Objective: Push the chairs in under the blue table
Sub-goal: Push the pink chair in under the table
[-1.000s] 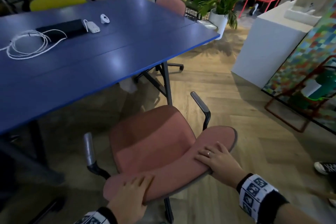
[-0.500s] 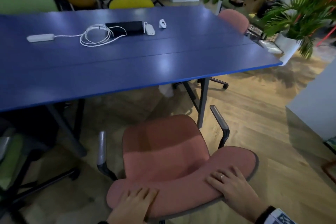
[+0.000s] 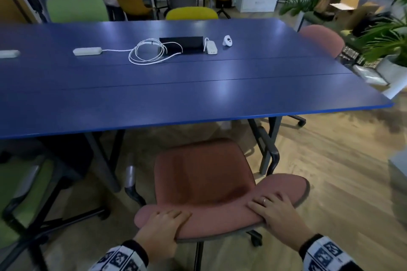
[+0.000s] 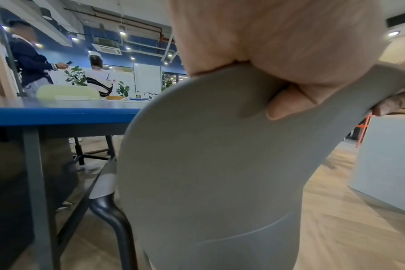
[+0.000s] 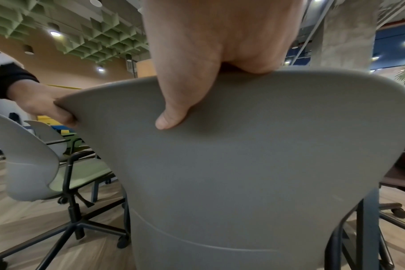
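Observation:
A pink office chair (image 3: 204, 174) with a grey back shell (image 4: 215, 164) (image 5: 254, 155) faces the long blue table (image 3: 176, 92); its seat front lies near the table's edge. My left hand (image 3: 163, 224) (image 4: 278, 54) grips the left part of the backrest top, fingers over the front and thumb on the rear shell. My right hand (image 3: 277, 211) (image 5: 208, 54) grips the right part the same way. A green chair (image 3: 24, 187) (image 5: 35, 164) stands to the left, partly under the table.
Table legs (image 3: 267, 145) stand right of the pink chair's armrest (image 3: 267, 141). Cables and chargers (image 3: 154, 50) lie on the tabletop. Further chairs line the far side and right end. Potted plants (image 3: 389, 46) stand at right. People stand beyond the table.
The pink chair has turned to face the table squarely and rolled closer to its edge, with both hands holding the backrest throughout. My view has swung left.

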Demonstrator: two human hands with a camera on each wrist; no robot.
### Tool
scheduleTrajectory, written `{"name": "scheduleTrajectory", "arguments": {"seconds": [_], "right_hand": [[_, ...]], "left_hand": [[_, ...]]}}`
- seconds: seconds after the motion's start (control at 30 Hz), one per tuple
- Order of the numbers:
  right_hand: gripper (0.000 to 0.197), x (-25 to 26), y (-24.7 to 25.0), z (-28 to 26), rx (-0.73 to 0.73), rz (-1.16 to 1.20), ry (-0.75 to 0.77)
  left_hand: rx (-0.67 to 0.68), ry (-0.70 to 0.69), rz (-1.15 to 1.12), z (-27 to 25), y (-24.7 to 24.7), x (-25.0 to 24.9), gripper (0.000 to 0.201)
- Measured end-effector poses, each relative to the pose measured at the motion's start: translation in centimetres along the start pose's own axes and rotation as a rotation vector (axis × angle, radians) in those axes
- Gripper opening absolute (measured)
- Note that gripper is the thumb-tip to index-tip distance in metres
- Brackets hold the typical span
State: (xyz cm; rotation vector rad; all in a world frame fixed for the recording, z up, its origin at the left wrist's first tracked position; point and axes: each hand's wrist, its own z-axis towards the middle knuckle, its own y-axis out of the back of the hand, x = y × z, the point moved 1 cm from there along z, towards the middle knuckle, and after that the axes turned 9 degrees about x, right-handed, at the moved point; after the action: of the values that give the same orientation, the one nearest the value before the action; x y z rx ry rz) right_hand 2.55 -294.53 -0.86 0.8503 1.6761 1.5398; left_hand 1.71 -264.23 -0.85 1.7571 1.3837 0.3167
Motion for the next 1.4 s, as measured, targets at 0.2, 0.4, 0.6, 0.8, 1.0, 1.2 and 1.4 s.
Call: {"name": "scheduleTrajectory", "arguments": {"seconds": [0.2, 0.4, 0.6, 0.8, 1.0, 1.2, 1.4], "right_hand": [[0.039, -0.6, -0.4, 5.9, 0.014, -0.004, -0.038], [0.036, -1.5, -0.4, 11.4, -0.041, -0.028, -0.049], [0.062, -2.6, -0.4, 16.4, -0.044, -0.012, -0.082], [0.065, -4.5, -0.5, 20.6, -0.003, -0.012, -0.098], [0.069, -7.1, -0.2, 24.0, 0.002, 0.019, -0.082], [0.052, -6.8, -0.4, 25.6, -0.015, 0.03, -0.073], [0.046, -7.1, -0.2, 25.9, -0.011, 0.044, -0.039]], "left_hand": [[-0.057, -0.034, 0.022, 2.8, 4.1, 4.7, 0.073], [-0.109, -0.09, 0.025, 5.4, 8.3, 8.7, 0.069], [-0.147, -0.118, 0.063, 8.5, 11.2, 12.5, 0.068], [-0.175, -0.131, 0.063, 11.3, 13.8, 14.8, 0.071], [-0.196, -0.114, 0.104, 13.9, 16.2, 15.8, 0.072], [-0.227, -0.155, 0.068, 14.5, 18.0, 17.6, 0.075], [-0.413, -0.286, 0.094, 14.4, 17.4, 18.2, 0.07]]}}
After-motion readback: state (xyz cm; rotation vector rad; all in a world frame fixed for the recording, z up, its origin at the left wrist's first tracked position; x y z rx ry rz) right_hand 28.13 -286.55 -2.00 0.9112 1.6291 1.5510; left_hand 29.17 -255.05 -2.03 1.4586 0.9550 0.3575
